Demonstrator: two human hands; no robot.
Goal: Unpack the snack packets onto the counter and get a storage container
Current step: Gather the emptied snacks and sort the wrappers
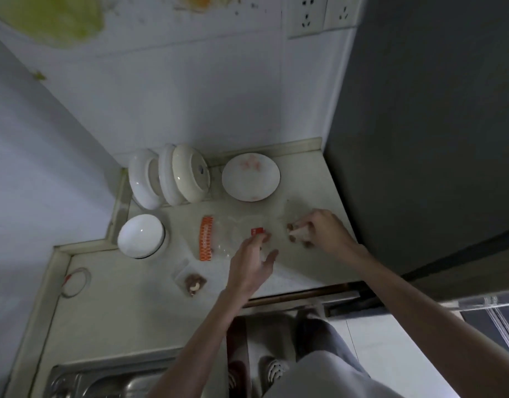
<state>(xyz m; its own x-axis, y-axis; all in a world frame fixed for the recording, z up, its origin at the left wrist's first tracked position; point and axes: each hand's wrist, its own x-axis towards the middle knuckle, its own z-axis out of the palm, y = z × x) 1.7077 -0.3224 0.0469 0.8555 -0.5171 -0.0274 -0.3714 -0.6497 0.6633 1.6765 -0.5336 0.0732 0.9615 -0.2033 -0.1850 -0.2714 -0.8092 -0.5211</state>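
Overhead, one dark cabinet or appliance [420, 110] fills the upper right of the frame, its side standing against the right end of the counter. One pale counter [118, 311] runs from lower left to centre, and one steel sink [104, 377] is set into it at the bottom left edge.

Dishes, counted: three bowls or plates [170, 175] stand on edge in a row at the back, left of centre; one flat plate [250, 177] with faint pink marks lies to their right; one white upturned bowl [140, 236] sits lower left of the row.

Snack items, counted: one clear bag [227, 239] with an orange strip along its left edge lies mid-frame, crumpled; one small clear snack packet [191, 280] holding brown and pale pieces lies below it, apart from the bag. A few brown pieces show under the right hand; blurred, count uncertain.

One thin ring with a red section [75, 282] lies on the counter at far left.

Hands, two. Left hand [253, 262], centre: fingers mostly straight and spread, fingertips at a small red tag [257, 231] on the bag; whether they pinch it, cannot tell. Right hand [319, 229], right of centre: fingers curled, pinching a pale packet [298, 232] just above the counter, near the cabinet side.
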